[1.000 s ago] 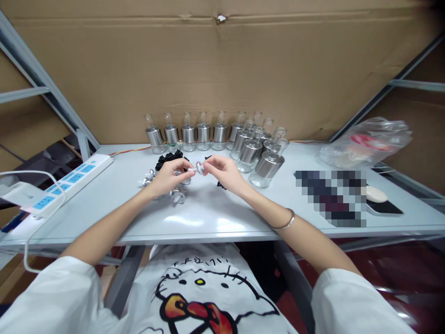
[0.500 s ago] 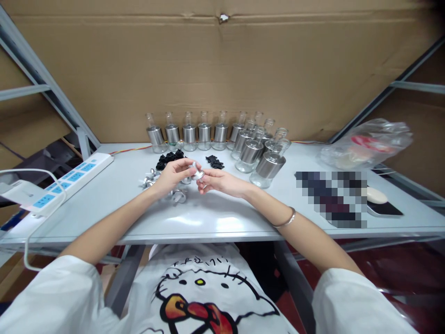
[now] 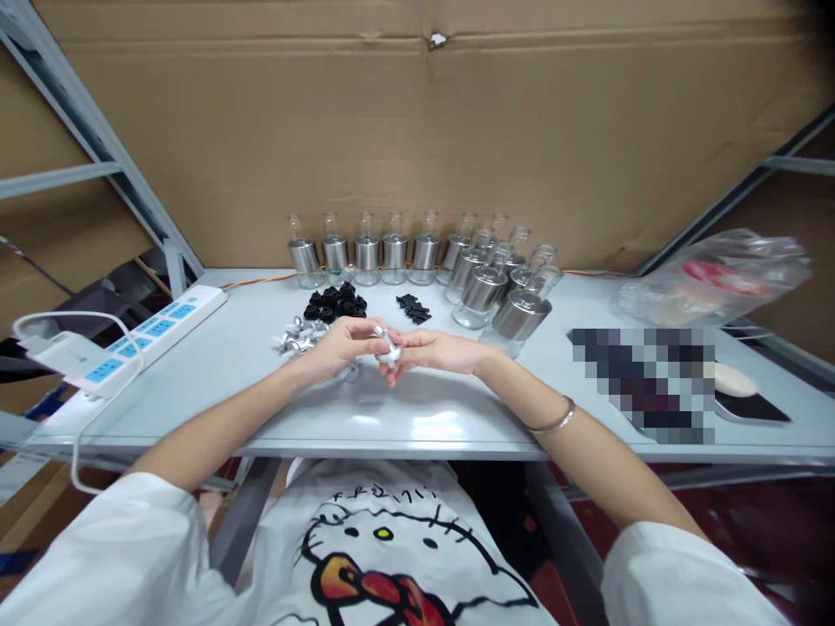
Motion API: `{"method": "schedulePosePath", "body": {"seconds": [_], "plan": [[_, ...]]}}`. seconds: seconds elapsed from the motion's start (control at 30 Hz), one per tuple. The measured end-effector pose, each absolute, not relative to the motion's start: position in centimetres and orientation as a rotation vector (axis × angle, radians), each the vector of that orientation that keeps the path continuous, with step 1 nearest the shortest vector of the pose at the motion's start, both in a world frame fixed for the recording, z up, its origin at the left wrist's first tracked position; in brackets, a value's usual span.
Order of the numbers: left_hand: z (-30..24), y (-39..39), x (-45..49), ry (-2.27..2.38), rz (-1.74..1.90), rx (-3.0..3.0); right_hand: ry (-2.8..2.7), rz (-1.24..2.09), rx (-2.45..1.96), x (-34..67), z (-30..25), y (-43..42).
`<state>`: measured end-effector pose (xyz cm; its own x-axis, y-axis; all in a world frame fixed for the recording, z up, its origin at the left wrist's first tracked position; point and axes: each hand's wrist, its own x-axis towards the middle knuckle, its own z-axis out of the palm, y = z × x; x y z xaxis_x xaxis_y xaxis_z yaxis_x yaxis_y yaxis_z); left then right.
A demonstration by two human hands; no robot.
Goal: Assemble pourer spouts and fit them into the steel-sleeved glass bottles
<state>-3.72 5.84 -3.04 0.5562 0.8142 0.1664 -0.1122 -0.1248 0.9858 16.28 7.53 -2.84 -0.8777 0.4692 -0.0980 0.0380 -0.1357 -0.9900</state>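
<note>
A silver bottle pourer [image 3: 390, 353], with a round flange and a short spout, is held above the middle of the table. My left hand [image 3: 345, 344] pinches it between thumb and fingers. From the other side, the fingers of my right hand [image 3: 434, 352] close on its flange. More silver pourers [image 3: 298, 336] lie in a loose pile beside and partly behind my left hand. Just past them is a heap of black stoppers [image 3: 334, 302]. Small flat black pieces [image 3: 413, 309] lie beyond my hands.
Several glass bottles with metal sleeves [image 3: 395, 252] stand along the back of the table [image 3: 215, 382] and to the right. A white power strip [image 3: 153, 335] lies on the left. At the right are a clear plastic bag [image 3: 724, 278], a blurred patch and a pale oval object [image 3: 734, 380].
The view has shifted slightly, so everything sits a little further right. Both hands stay together on the pourer, whose spout leans more to the left now.
</note>
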Motion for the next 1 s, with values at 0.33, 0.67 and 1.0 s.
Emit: {"method": "schedulePosePath", "body": {"seconds": [0.33,0.67,1.0], "plan": [[-2.7,5.3,-3.1,0.687,0.961,1.557,-1.861,1.083,-0.781,16.5,-1.1,7.8],[-2.4,5.1,-3.0,0.743,1.059,1.798,-2.047,0.706,-0.716,15.2,-1.5,5.8],[-2.8,4.2,-2.7,0.977,1.056,1.892,-2.183,0.391,-0.702,15.2,-1.7,5.0]]}}
